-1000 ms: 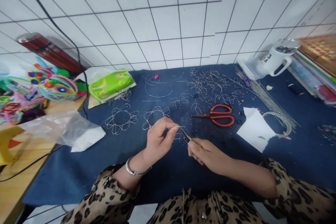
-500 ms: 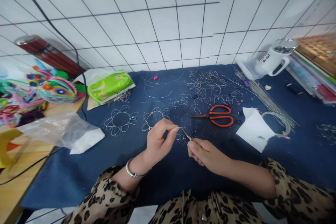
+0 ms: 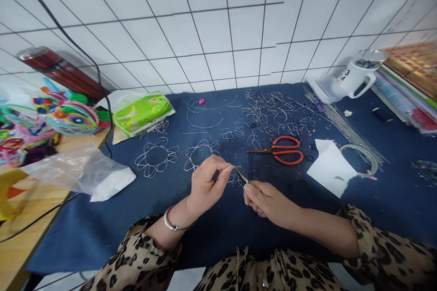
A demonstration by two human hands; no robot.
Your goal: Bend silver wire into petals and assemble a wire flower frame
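My left hand (image 3: pixel 210 182) pinches a short thin wire (image 3: pixel 236 166) between thumb and fingertips. Wrapped round the handles of small pliers (image 3: pixel 242 175) is my right hand (image 3: pixel 269 200); the narrow jaws point at the wire, close to my left fingertips. Whether the jaws grip the wire is too small to tell. Two flower-shaped wire loops (image 3: pixel 156 157) lie left of my hands, the nearer one partly behind my left hand. Beneath the pliers lies another bent wire piece (image 3: pixel 235 181). Scissors with orange handles (image 3: pixel 287 150) rest just beyond my right hand.
Tangled wire scraps (image 3: pixel 273 107) spread over the dark blue cloth (image 3: pixel 102 232) near the tiled wall. To the right are a torn white paper (image 3: pixel 330 168), a bundle of straight wires (image 3: pixel 355 132) and a white mug (image 3: pixel 357 77). A green packet (image 3: pixel 143 113) and a plastic bag (image 3: pixel 82 170) are left.
The view has shifted very slightly. Both hands keep nearly the same place, with the wire and pliers still held.
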